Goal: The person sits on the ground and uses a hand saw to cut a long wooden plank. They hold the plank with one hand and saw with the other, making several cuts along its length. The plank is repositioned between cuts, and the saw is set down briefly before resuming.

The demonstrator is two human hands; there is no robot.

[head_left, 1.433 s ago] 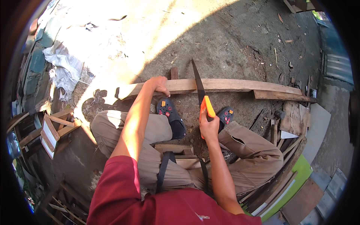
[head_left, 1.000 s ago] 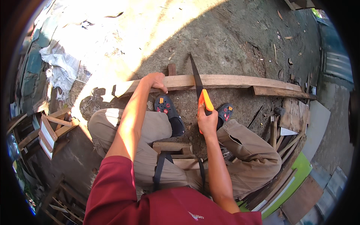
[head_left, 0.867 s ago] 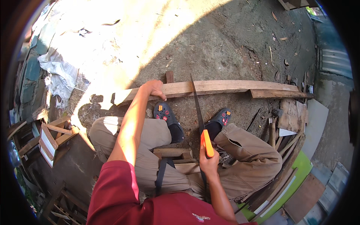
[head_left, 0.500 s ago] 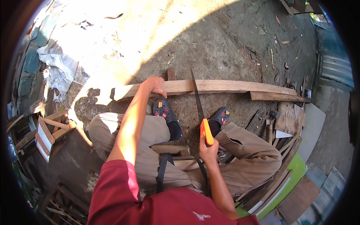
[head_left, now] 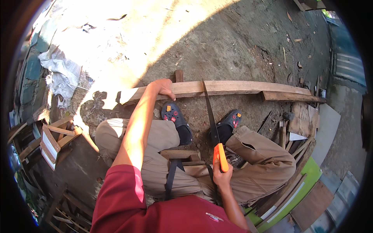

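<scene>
A long wooden beam point(head_left: 241, 87) lies crosswise in front of my feet. My left hand point(head_left: 164, 88) is closed over it left of the middle, with the thumb on the near side. In my right hand point(head_left: 222, 174) is a handsaw point(head_left: 210, 112), gripped by its orange handle point(head_left: 221, 157). The dark blade points away from me, and its far end rests at the beam between my two clogs. My left clog point(head_left: 173, 113) is close to the beam's near edge; the right clog point(head_left: 232, 119) is farther from it.
A short block point(head_left: 178, 76) juts from under the beam, and another wood piece point(head_left: 293, 97) lies at its right end. Wooden frames point(head_left: 58, 139) and a white sack point(head_left: 62, 70) are at left. Boards and a green panel point(head_left: 307, 182) are stacked at right.
My right hand has pulled the saw back toward me, so less of the blade reaches past the beam. My left hand has stayed on the beam.
</scene>
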